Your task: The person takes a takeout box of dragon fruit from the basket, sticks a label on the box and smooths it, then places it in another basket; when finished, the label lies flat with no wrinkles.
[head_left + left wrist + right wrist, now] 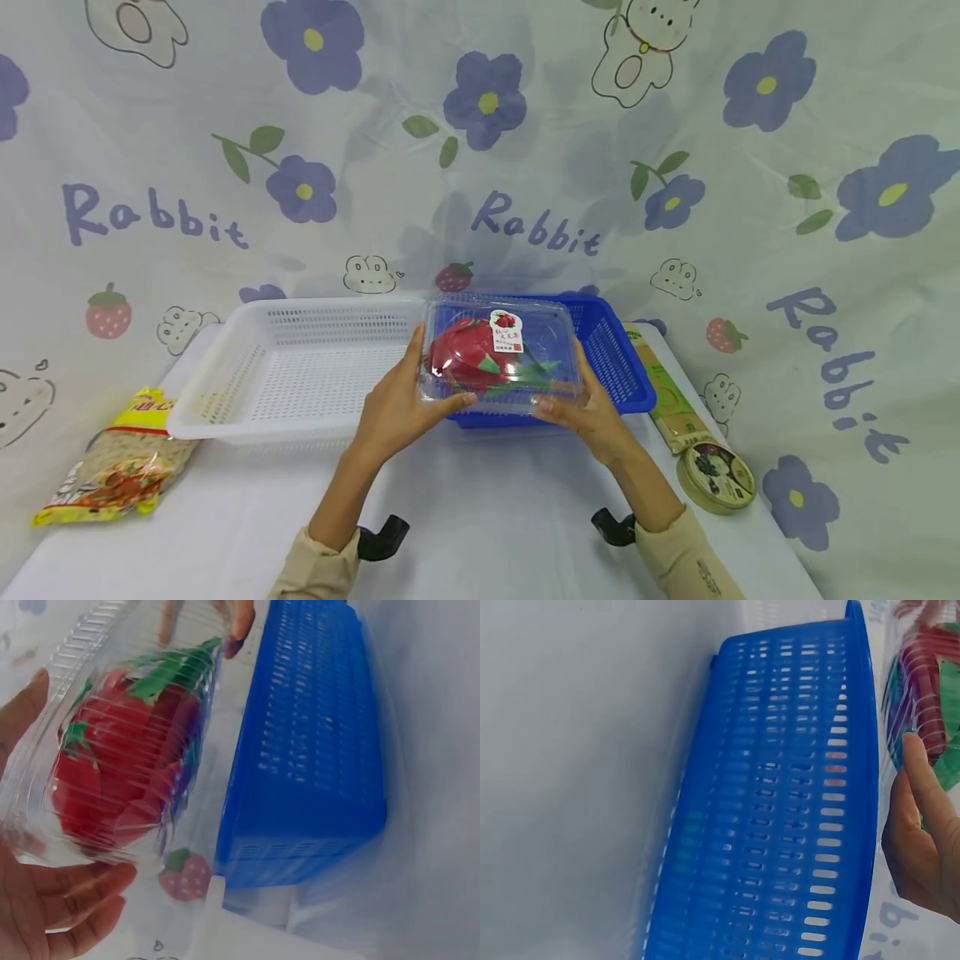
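Note:
A clear plastic box [536,387] with a white label [507,332] is held up by both hands, overlapping the blue basket in the head view. Inside lies a red dragon fruit [465,354] with green scales. My left hand [393,408] grips the box's left end, thumb along the near side. At the other end, my right hand [592,417] holds it the same way. The left wrist view shows the box [124,750] tilted beside the blue basket [307,750], with left fingers under its edge. Only part of the right hand [922,832] shows in the right wrist view.
Left of the blue basket [618,358] stands a white perforated basket [315,375]. A yellow-trimmed food bag [123,458] lies at the far left. To the right are a long green-and-tan packet [671,400] and a round tin [716,477]. A printed curtain [420,192] hangs behind.

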{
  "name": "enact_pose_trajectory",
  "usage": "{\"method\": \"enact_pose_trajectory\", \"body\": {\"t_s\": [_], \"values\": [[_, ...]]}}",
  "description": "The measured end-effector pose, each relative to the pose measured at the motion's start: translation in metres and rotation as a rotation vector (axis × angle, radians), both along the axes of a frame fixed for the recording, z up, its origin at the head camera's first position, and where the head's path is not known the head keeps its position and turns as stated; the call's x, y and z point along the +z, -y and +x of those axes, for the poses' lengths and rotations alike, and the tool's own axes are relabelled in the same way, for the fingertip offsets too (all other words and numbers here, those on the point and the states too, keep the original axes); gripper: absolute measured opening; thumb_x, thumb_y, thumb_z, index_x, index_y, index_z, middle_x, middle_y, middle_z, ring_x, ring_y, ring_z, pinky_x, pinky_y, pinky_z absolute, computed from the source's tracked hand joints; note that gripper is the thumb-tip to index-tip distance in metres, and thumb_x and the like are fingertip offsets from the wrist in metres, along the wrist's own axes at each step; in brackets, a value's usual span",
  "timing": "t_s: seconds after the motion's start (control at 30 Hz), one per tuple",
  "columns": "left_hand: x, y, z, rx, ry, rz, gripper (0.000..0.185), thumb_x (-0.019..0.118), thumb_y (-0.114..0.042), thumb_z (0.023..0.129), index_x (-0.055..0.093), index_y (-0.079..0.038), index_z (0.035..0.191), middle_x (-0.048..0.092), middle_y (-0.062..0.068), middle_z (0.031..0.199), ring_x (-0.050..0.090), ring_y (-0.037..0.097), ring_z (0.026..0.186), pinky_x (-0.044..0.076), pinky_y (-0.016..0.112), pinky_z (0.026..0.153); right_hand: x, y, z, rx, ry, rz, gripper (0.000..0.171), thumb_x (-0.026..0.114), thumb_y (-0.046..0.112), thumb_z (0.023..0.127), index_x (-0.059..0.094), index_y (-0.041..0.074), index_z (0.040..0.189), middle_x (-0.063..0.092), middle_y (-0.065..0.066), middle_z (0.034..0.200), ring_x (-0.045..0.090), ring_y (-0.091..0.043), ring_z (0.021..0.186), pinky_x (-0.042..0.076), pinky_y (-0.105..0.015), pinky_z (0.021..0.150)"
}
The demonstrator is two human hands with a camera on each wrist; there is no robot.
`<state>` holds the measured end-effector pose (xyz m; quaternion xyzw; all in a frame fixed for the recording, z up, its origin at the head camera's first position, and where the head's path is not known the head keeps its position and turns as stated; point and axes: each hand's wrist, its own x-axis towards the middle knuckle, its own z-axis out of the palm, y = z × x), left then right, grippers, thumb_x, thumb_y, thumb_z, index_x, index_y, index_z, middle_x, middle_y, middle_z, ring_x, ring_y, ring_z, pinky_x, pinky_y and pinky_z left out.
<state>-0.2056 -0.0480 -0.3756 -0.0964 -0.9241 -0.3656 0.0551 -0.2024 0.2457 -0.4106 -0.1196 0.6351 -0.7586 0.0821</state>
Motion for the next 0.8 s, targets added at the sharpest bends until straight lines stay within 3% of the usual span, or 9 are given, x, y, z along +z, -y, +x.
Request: {"method": "enact_pose_trajectory", "body": {"t_s": [0.27, 0.43, 0.7, 0.8], "values": [[-0.006, -0.002, -0.004, -0.001, 0.006, 0.035, 0.118, 0.067, -0.077, 0.073, 0.004, -0.03, 0.161, 0.038, 0.013, 0.157, 0.047, 0.041, 0.136, 0.046, 0.064, 0.098, 0.001, -0.002, -0.007, 0.0, -0.029, 0.014, 0.108, 0.07, 0.003, 0.09, -0.005, 0.04, 0.158, -0.014, -0.003, 0.165, 0.057, -0.043, 0.123, 0.055, -0.047, 0.091], [-0.009, -0.003, -0.008, -0.002, 0.011, 0.05, 0.117, 0.068, -0.076, 0.073, 0.003, -0.032, 0.16, 0.039, 0.013, 0.157, 0.048, 0.04, 0.136, 0.045, 0.064, 0.099, 0.0, -0.003, -0.01, -0.013, -0.016, 0.03, 0.108, 0.071, 0.004, 0.09, -0.004, 0.04, 0.158, -0.011, -0.01, 0.165, 0.054, -0.047, 0.125, 0.055, -0.048, 0.091], [-0.013, -0.008, -0.014, -0.005, 0.034, 0.08, 0.117, 0.066, -0.079, 0.072, 0.0, -0.038, 0.159, 0.038, 0.01, 0.158, 0.046, 0.037, 0.138, 0.042, 0.065, 0.102, -0.001, -0.01, -0.016, 0.007, -0.028, -0.015, 0.105, 0.066, 0.0, 0.092, -0.003, 0.043, 0.158, 0.01, -0.027, 0.158, 0.067, -0.03, 0.112, 0.055, -0.047, 0.092], [-0.012, -0.01, -0.016, -0.007, 0.031, 0.085, 0.118, 0.067, -0.079, 0.072, 0.001, -0.036, 0.159, 0.036, 0.011, 0.159, 0.044, 0.038, 0.139, 0.041, 0.065, 0.103, -0.003, -0.012, -0.02, 0.01, -0.039, -0.006, 0.104, 0.066, 0.001, 0.092, -0.002, 0.045, 0.157, 0.008, -0.027, 0.158, 0.067, -0.029, 0.112, 0.055, -0.046, 0.092]]}}
